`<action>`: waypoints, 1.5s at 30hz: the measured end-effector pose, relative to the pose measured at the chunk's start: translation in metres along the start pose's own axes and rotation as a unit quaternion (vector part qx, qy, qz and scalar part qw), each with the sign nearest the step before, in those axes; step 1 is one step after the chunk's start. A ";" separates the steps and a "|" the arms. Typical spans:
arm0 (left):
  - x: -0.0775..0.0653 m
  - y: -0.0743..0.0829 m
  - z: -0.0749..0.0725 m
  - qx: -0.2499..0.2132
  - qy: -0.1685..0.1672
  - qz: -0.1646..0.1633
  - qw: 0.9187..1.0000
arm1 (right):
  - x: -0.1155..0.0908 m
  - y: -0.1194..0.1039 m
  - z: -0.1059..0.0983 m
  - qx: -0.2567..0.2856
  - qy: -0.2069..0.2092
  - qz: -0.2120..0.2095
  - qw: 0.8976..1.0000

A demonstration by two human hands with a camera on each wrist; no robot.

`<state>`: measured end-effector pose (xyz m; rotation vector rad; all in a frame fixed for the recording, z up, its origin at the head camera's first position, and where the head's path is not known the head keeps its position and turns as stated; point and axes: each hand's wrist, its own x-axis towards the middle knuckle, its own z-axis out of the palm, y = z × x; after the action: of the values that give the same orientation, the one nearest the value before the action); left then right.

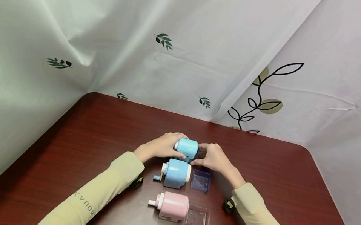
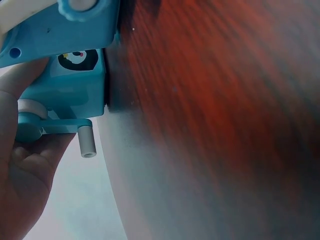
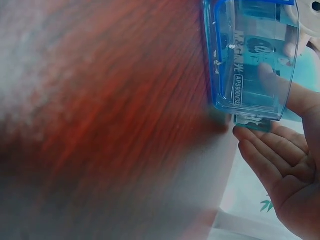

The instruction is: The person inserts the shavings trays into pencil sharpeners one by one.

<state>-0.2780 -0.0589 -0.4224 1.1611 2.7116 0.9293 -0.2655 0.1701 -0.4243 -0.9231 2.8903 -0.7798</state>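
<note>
At the back of the group, my left hand point(image 1: 164, 146) grips a light-blue crank pencil sharpener point(image 1: 187, 146) from its left side. Its crank handle point(image 2: 87, 142) shows in the left wrist view, beside the palm. My right hand point(image 1: 213, 158) is at the sharpener's right side, thumb and fingers bent about the end of its shavings drawer point(image 3: 254, 122). In the right wrist view a clear blue-rimmed drawer point(image 3: 225, 102) partly covers that grip. Just nearer stands a second blue sharpener point(image 1: 175, 174), its drawer point(image 1: 200, 184) lying on the table to its right.
A pink sharpener point(image 1: 175, 205) stands closest to me, with a clear pink drawer point(image 1: 197, 221) lying at its right. All are on a dark red wooden table point(image 1: 124, 120). A white leaf-patterned curtain point(image 1: 124, 44) hangs behind and around the table.
</note>
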 end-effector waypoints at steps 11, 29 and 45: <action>0.000 0.001 0.000 -0.002 0.001 -0.001 1.000 | 0.004 -0.002 0.000 0.000 0.003 -0.011 1.000; 0.000 0.000 0.001 0.008 0.006 0.003 1.000 | 0.006 -0.005 0.003 -0.010 0.001 -0.010 1.000; 0.000 0.000 0.003 0.009 0.008 -0.003 1.000 | 0.008 -0.009 0.004 -0.009 -0.003 -0.009 1.000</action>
<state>-0.2777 -0.0576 -0.4249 1.1535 2.7387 0.9202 -0.2661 0.1576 -0.4226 -0.9529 2.8928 -0.7529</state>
